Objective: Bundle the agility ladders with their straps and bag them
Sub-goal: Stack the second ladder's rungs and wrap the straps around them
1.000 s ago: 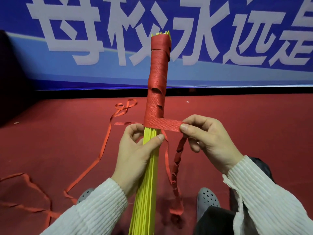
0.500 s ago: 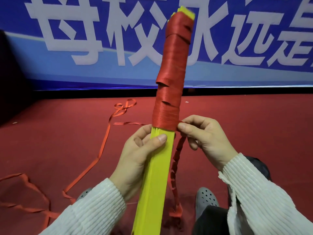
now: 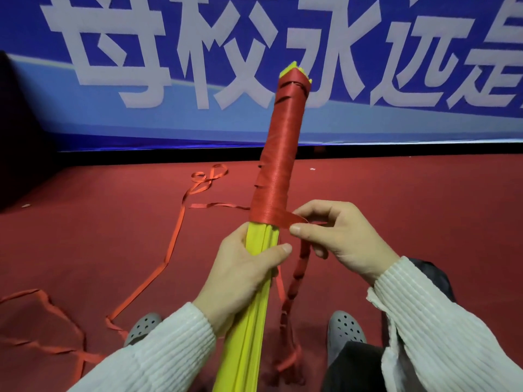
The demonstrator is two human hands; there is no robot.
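Note:
A bundle of yellow ladder rungs (image 3: pixel 249 329) stands tilted up and away from me, its upper half tightly wound in red strap (image 3: pixel 280 154). My left hand (image 3: pixel 240 275) grips the yellow bundle just below the wrapping, thumb across the front. My right hand (image 3: pixel 336 236) pinches the flat red strap where it comes off the lowest turn, to the right of the bundle. The loose, twisted strap tail (image 3: pixel 297 278) hangs down from that hand to the floor.
More red strap (image 3: pixel 172 250) trails in loops over the red carpet at the left. A blue banner with white characters (image 3: pixel 169 66) lines the back wall. My grey clogs (image 3: pixel 343 326) sit below the hands; a dark garment lies at the right.
The bundle has turned in my left hand and tilted further right. My right hand has carried the strap round to the front right of the lowest turn.

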